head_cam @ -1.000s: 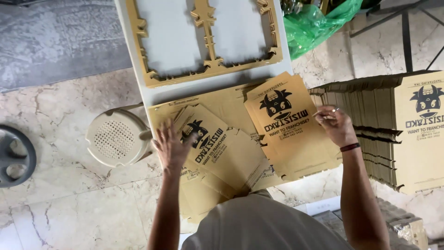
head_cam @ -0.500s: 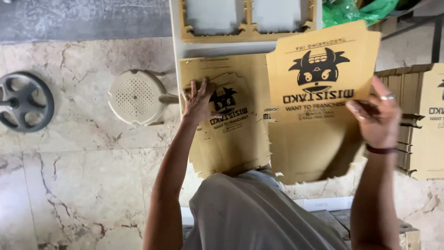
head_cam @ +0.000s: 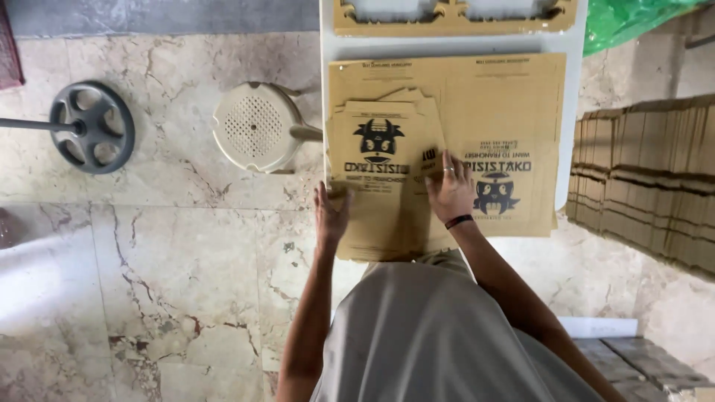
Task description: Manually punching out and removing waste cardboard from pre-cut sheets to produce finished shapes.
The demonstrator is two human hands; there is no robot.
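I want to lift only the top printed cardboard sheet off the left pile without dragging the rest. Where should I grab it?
Probably by the near left edge of the top printed cardboard sheet, beside the left hand. It lies flat and overhangs the white table toward the person, so fingers can slip under from below-left.

This looks like a small packaging workroom set up in a home or shop back room, not a factory. Flat brown printed cardboard box blanks (head_cam: pixel 447 149) lie spread on a white table (head_cam: pixel 570 112), and a tall stack of the same flattened cartons (head_cam: pixel 648 186) stands just beside it at the right. A die-cut cardboard frame (head_cam: pixel 454 18) rests at the table's far end. The floor (head_cam: pixel 149 283) is polished marble tile. A cream plastic stool (head_cam: pixel 257 126), a wheeled metal base (head_cam: pixel 93 126) and a green plastic bag (head_cam: pixel 633 18) sit nearby.
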